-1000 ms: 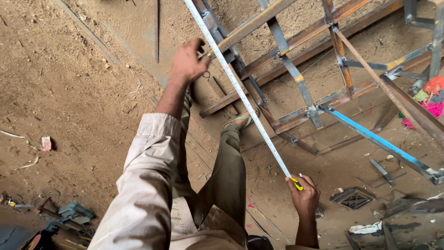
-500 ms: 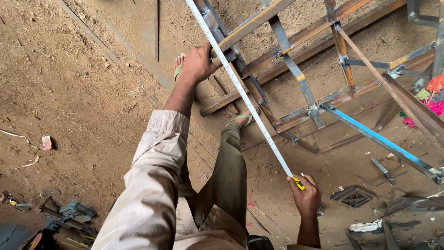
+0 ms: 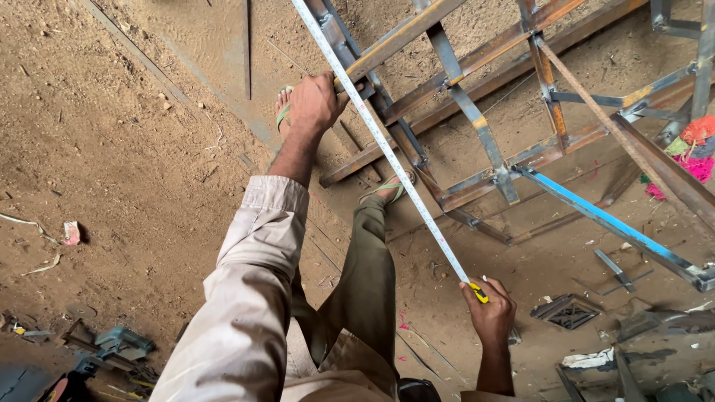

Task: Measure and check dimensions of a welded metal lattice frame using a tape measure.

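The left hand [image 3: 316, 100] is curled shut around a rusty steel bar of the welded metal frame [image 3: 477, 126], and it presses the white measuring tape blade [image 3: 387, 145] against that bar where the two cross. The tape runs in a straight diagonal from the top edge of the view, under the left hand, down over the frame to the right hand [image 3: 490, 311]. The right hand is closed on the tape's lower end, thumb and fingers pinching it by a small yellow-and-black part; whether that is the tape case or only a tab cannot be told. This hand hangs over the dirt floor [image 3: 112, 149], beyond the frame's near edge.

The frame is a grid of long flat bars and crosspieces, rust-brown with grey patches, spreading over the upper right of the floor. A bright blue painted steel bar [image 3: 596, 216] slants along its right side. Two feet in green-strapped sandals [image 3: 387, 190] stand on the floor beside the frame's near bars, one close under the left hand.

A small dark metal grate [image 3: 566, 311] lies on the floor just right of the right hand. A pink and green bundle of cloth [image 3: 689, 152] sits by the right edge, and a blue-grey power tool [image 3: 119, 344] lies near the lower left corner.
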